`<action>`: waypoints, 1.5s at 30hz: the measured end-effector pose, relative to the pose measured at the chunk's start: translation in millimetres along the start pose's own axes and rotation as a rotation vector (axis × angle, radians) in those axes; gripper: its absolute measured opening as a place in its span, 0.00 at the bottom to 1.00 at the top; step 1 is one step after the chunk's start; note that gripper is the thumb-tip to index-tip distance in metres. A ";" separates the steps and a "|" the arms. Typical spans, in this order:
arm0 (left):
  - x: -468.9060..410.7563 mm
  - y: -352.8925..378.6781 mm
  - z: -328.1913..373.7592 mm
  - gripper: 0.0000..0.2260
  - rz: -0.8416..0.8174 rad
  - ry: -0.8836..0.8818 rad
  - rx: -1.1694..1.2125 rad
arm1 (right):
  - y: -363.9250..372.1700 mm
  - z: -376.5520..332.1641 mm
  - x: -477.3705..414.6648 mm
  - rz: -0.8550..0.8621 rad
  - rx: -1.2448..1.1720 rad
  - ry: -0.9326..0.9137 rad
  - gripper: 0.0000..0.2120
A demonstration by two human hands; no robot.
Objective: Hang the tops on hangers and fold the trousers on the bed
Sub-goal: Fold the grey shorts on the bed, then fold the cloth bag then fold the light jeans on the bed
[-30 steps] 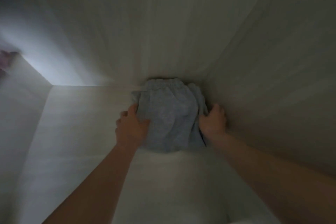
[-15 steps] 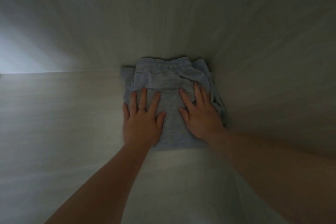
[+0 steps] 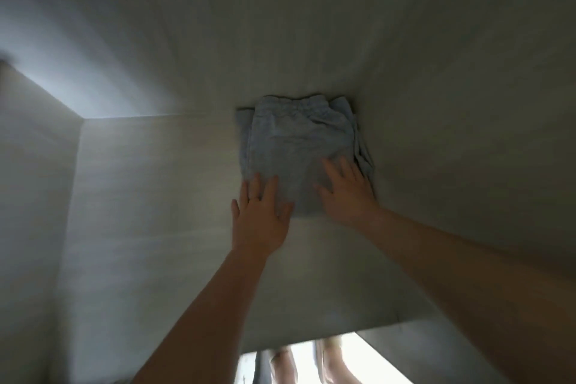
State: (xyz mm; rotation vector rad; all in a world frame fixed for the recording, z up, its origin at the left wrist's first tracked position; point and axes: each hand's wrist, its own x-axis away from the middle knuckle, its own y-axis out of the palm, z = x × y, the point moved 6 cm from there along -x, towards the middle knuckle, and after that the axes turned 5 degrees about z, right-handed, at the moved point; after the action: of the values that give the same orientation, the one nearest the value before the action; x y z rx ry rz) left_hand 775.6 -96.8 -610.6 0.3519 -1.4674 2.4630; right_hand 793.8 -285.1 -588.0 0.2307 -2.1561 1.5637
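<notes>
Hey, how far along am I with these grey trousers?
Done: the grey trousers are folded and lie in the back right corner of the shelf. In hand: left hand and right hand rest flat on their near edge. Left: no tops or hangers can be made out here, so unclear.
</notes>
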 end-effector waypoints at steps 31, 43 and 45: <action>563.5 -96.3 16.2 0.28 0.595 -0.628 0.018 | -9.0 -64.4 432.6 -0.157 -0.332 -0.948 0.33; 723.7 -37.2 18.4 0.33 0.810 -1.023 -0.101 | 72.8 -56.7 534.4 -0.277 -0.270 -1.160 0.34; 737.2 -29.1 16.5 0.33 0.860 -1.095 -0.087 | 70.6 -64.6 545.8 -0.082 -0.251 -1.213 0.33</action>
State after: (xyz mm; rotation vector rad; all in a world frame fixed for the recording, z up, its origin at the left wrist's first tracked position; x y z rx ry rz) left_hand 94.5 -30.3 -334.5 1.4981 -2.5327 2.9405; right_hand 303.7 -128.8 -381.7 1.4563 -3.0775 1.1579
